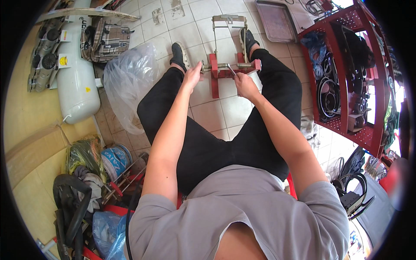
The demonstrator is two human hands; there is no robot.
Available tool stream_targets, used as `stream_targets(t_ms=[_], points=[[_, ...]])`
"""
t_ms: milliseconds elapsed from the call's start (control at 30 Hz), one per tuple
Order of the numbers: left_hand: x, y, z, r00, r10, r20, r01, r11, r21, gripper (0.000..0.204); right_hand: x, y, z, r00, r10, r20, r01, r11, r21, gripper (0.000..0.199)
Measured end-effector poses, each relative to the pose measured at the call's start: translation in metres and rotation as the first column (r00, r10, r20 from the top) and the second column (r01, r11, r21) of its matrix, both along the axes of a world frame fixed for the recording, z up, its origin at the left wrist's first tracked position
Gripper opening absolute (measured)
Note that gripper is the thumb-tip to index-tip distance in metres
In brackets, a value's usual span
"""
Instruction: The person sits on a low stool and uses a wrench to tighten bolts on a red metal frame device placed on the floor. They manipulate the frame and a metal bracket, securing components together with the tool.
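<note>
- We sit over the tiled floor (208, 117) with both legs stretched out; a red metal stand (215, 71) stands on the floor between our feet, and we take it as the landmark
- Left hand (193, 74) rests at the left end of the stand's horizontal grey bar (221, 66), fingers curled about that end; closed on it as far as we can see
- Right hand (244, 83) sits just below the right half of the stand, fingers clamped on a thin metal tool (231, 69) whose tip slants up to the bar
- A grey wire frame (228, 27) rises from the stand on its far side
- Black shoes: one (179, 55) just left of the stand, the other (248, 40) at its upper right
- A clear plastic bag (128, 80) lies well left of the stand; a white tank (77, 73) lies farther left
- A red shelf rack (346, 78) with dark parts stands well right of the stand
- A flat grey tray (276, 21) lies on the floor beyond the stand, to its right
</note>
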State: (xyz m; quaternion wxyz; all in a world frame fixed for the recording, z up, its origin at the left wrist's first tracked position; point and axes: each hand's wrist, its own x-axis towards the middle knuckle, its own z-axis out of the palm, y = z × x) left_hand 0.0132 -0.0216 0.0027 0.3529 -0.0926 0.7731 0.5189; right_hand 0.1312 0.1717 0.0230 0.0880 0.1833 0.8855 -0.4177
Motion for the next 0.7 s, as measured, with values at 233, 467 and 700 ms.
stream_targets(t_ms=[233, 467, 700], points=[[-0.005, -0.001, -0.012, 0.976, -0.078, 0.202, 0.07, 0.996, 0.051, 0.085, 0.001, 0.001, 0.003, 0.999, 0.052, -0.01, -0.051, 0.998, 0.022, 0.028], [-0.007, -0.002, -0.012, 0.991, 0.114, 0.067, -0.132, 0.837, 0.532, 0.073, 0.003, -0.002, 0.009, 0.992, 0.123, 0.034, -0.117, 0.982, -0.15, 0.024], [-0.006, 0.006, 0.002, 0.977, 0.188, -0.102, -0.126, 0.892, 0.435, 0.067, 0.002, -0.002, 0.015, 0.986, 0.11, 0.127, -0.073, 0.962, -0.264, 0.021]])
